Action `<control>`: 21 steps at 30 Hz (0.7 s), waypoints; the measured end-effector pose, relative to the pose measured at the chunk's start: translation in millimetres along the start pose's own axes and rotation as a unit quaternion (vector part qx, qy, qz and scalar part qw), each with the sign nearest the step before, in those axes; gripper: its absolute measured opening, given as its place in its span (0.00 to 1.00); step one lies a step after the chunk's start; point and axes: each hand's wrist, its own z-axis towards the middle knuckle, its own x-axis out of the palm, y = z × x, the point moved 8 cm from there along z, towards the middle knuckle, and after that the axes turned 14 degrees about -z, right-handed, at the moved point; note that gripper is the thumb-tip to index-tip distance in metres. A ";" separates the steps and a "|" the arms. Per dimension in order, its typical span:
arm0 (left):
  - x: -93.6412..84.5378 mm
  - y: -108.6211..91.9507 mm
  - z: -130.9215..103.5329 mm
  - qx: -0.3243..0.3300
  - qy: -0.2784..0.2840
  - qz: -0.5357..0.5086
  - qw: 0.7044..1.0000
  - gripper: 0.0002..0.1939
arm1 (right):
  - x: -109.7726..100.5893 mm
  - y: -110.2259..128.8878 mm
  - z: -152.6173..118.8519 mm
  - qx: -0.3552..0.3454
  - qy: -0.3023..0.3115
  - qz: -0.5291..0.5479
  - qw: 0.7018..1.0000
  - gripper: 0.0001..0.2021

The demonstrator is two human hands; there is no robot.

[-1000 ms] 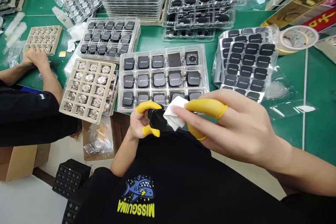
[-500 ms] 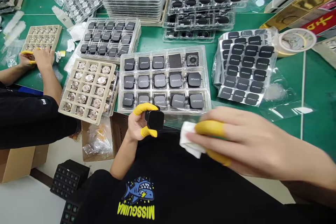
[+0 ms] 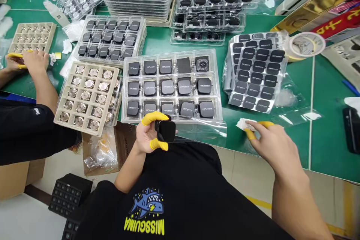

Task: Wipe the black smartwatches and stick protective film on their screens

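Note:
My left hand [image 3: 149, 135], in yellow finger cots, grips a square black smartwatch [image 3: 166, 131] by its edges, its dark glossy face turned toward me. At the table's front edge on the right, my right hand [image 3: 270, 138] pinches a crumpled white wipe [image 3: 244, 124] between finger and thumb, low over the green surface. Just beyond my left hand lies a clear plastic tray [image 3: 221, 93] of square dark pieces marked HiFuture. One pocket at its far right shows a watch with its sensor back [image 3: 202, 64] upward.
Sheets of dark square stickers [image 3: 256, 69] and a tape roll [image 3: 306, 46] are to the right. Stacked clear trays [image 3: 137, 0] stand at the back. On the left are a beige watch tray [image 3: 86, 99] and a co-worker's hands [image 3: 35, 62]. A black phone-like object [image 3: 351, 131] lies far right.
My right hand has moved right and away from the smartwatch, carrying the white wipe down to the table. My left hand still holds the smartwatch. The view has shifted slightly rightward.

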 end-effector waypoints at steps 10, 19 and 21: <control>5.3 2.7 0.2 -0.030 -0.007 0.007 0.999 0.39 | -152.8 53.1 6.6 -0.077 -0.232 0.170 0.955 0.11; -12.3 -6.4 0.5 -0.029 -0.100 -0.010 0.995 0.43 | -13.9 12.7 2.2 -0.004 -0.065 0.083 0.994 0.09; -11.3 -3.5 1.7 -0.035 -0.086 -0.006 0.996 0.42 | -0.8 14.5 -4.7 0.022 -0.107 0.105 0.988 0.09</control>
